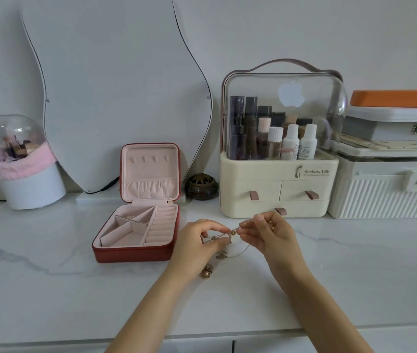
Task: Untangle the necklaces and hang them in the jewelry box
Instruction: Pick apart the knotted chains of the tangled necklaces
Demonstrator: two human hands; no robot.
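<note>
Just in front of the open box, above the white marble table (49, 250), I hold the necklaces (224, 238) up between my two hands. They are thin gold chains in a small knot, with little beads on them. My left hand (197, 244) has its fingers curled in and pinches one side of the knot. My right hand (268, 231) pinches the other side with the finger and thumb close together. Some chain hangs down from the knot, and a gold lump of it (207, 271) lies on the table by my left wrist. I think the job is only at its start. The chains look stuck together, and I cannot tell how many there are. The red jewelry box (136, 253) sits just to the left of my hands with its lid up. The small pink hooks (151, 159) inside the lid have nothing on them, so all the hanging is left to do. Behind the box a wavy mirror (115, 85) leans on the wall, and a small brown pot (201, 186) stands beside it. A cream makeup case (276, 171) with bottles is behind my hands, and white storage boxes (385, 189) sit to its right. A pink brush holder (24, 164) is far to the left. Nothing sits between my hands and the box.
</note>
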